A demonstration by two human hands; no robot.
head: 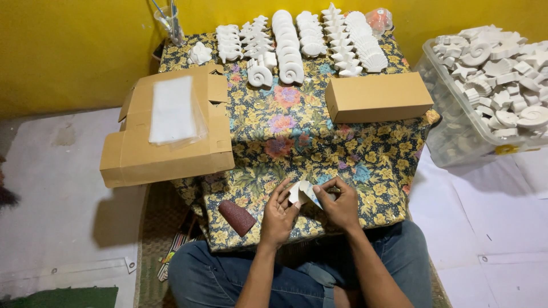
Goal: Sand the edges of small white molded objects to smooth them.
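My left hand [278, 214] and my right hand [339, 205] meet at the near edge of a low table with a floral cloth [319, 154]. Together they pinch a small white plaster piece [301, 192], partly hidden by my fingers. A dark red sanding block [237, 217] lies on the cloth just left of my left hand. Rows of white plaster shell and star shapes [297, 45] line the far side of the table.
An open cardboard box [165, 134] with a white plastic bag on top sits at the left. A shut cardboard box [378, 97] lies at centre right. A clear plastic tub [485, 85] full of white plaster shapes stands on the right. A glass with tools [169, 21] stands by the yellow wall.
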